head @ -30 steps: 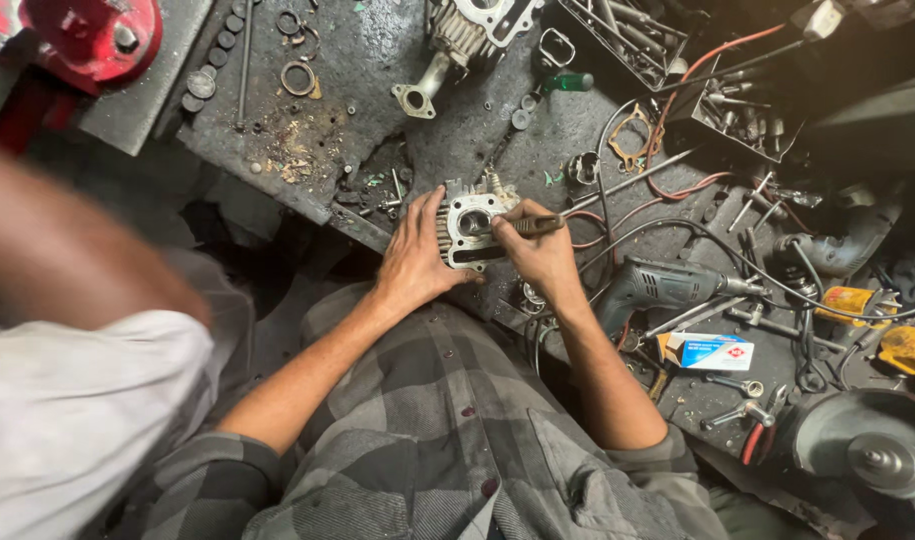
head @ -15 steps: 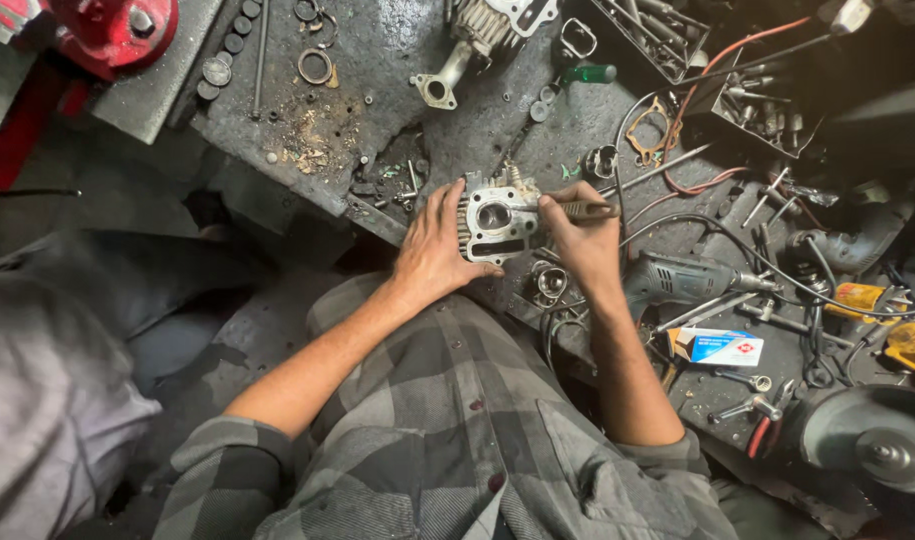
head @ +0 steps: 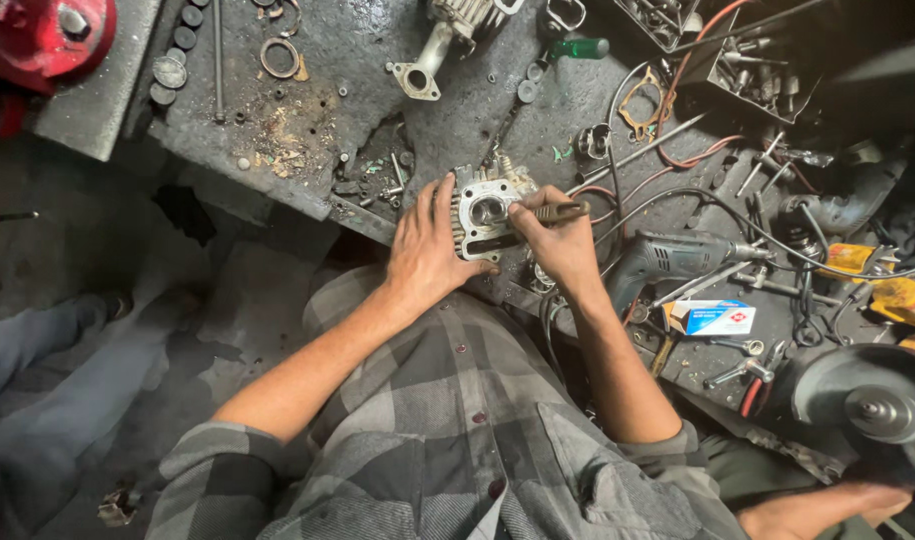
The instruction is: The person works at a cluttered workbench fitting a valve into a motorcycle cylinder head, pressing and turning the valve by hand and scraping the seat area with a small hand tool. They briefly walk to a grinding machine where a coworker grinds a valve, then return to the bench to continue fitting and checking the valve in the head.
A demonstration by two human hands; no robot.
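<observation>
Your desk (head: pixel 307 110) is a dark, greasy slab strewn with rings, bolts and loose tools; an electric drill (head: pixel 677 258) lies just right of your work. The finned metal engine part (head: pixel 485 212) sits at the desk's near edge, in front of you. It looks mid-job: the bore is exposed and you are working inside it, with nothing refitted. Your left hand (head: pixel 424 250) lies flat against its side, fingers spread. Your right hand (head: pixel 557 238) has fingers closed on a thin hand tool (head: pixel 549 211), tip at the bore.
</observation>
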